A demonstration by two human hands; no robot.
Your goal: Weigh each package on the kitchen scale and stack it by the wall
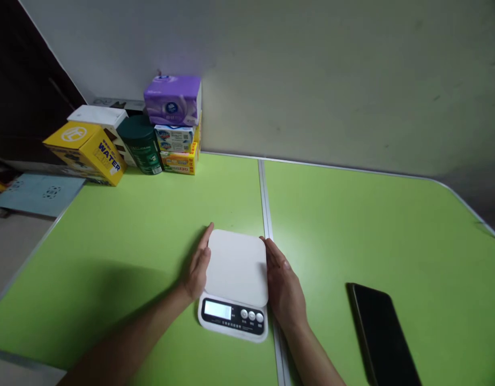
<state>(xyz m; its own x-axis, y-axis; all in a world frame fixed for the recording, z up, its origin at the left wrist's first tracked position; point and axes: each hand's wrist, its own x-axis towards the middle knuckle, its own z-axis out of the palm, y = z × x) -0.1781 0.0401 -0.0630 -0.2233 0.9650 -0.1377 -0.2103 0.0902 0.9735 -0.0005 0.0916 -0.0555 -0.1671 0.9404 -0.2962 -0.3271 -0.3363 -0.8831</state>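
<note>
A white kitchen scale [235, 273] lies on the green tabletop, its square weighing plate at the far side. Its lit display [217, 310] and several round buttons face me. My left hand [198, 272] presses along the left side of the scale, thumb up by the plate's edge. Against the right side rests my right hand [285, 287], fingers stretched along the edge. Between them the two hands clasp the scale. The undersides of the fingers are hidden.
A black phone [386, 335] lies at the right. Along the wall stand a yellow box [89, 153], a dark green canister [141, 145], small stacked boxes [177, 161] and a purple tissue pack [173, 101]. A white seam [264, 198] crosses the table.
</note>
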